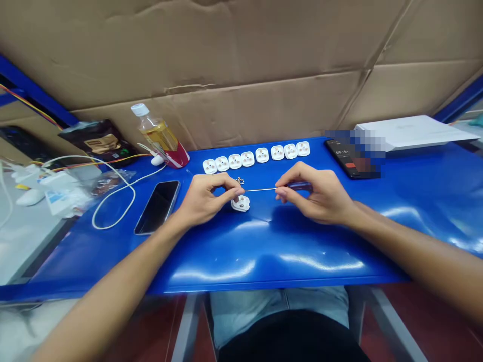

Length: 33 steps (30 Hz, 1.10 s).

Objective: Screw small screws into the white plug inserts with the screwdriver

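My right hand (315, 196) is closed around the dark handle of a screwdriver (262, 189), its thin shaft pointing left. At the shaft's tip my left hand (207, 198) pinches thumb and finger together; whatever lies between them is too small to make out. Just below those fingertips a white plastic piece with metal inserts (240, 203), like a plug or socket part, lies on the blue table. Behind the tip is a small pile of brass-coloured screws or pins (240, 180), partly hidden by the left hand.
Several similar white pieces (261, 155) stand in a row along the back. Left are a phone (157, 207), a drink bottle (162, 138), a white cable (132, 188) and a dark pouch (100, 143). Right are another phone (345, 158) and a white box (411, 131). Cardboard (241, 65) walls the back.
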Each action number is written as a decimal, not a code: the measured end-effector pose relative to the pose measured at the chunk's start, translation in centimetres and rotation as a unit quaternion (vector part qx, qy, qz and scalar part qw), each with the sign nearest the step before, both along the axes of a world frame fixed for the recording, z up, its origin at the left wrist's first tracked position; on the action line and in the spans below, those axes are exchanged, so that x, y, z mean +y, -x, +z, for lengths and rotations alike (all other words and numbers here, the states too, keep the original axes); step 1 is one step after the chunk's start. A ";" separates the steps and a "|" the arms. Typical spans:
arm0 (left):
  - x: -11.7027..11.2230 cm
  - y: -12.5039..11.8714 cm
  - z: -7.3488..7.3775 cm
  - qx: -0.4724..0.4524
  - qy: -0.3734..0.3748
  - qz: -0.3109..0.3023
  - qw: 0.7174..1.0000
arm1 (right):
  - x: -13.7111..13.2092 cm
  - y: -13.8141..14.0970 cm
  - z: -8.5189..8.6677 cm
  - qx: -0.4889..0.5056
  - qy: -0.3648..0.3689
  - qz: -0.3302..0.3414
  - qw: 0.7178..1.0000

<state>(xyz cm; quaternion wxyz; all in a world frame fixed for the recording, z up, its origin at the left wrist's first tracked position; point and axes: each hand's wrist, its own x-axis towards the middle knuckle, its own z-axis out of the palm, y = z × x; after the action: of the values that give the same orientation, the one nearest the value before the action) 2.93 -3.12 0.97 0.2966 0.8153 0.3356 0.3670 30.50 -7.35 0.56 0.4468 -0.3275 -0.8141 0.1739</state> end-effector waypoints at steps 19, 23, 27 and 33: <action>1.3 1.6 0.1 0.240 0.033 -0.103 0.965 | 0.7 -1.0 -0.4 -0.097 -0.061 -0.006 0.993; 1.3 1.4 0.1 0.240 0.032 -0.110 0.964 | 0.7 -1.0 -0.3 -0.123 -0.062 -0.007 0.990; 1.3 1.3 0.1 0.233 0.012 -0.120 0.965 | 0.7 -0.9 -0.2 -0.135 -0.054 0.008 0.989; 1.3 1.3 -0.2 0.221 -0.003 -0.116 0.968 | 0.7 -0.8 -0.2 -0.145 -0.041 0.019 0.988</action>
<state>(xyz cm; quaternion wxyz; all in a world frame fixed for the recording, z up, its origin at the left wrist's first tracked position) 1.60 -1.87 0.75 0.2529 0.9105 0.2950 0.1418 31.31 -6.68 0.33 0.3338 -0.3150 -0.8828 0.1000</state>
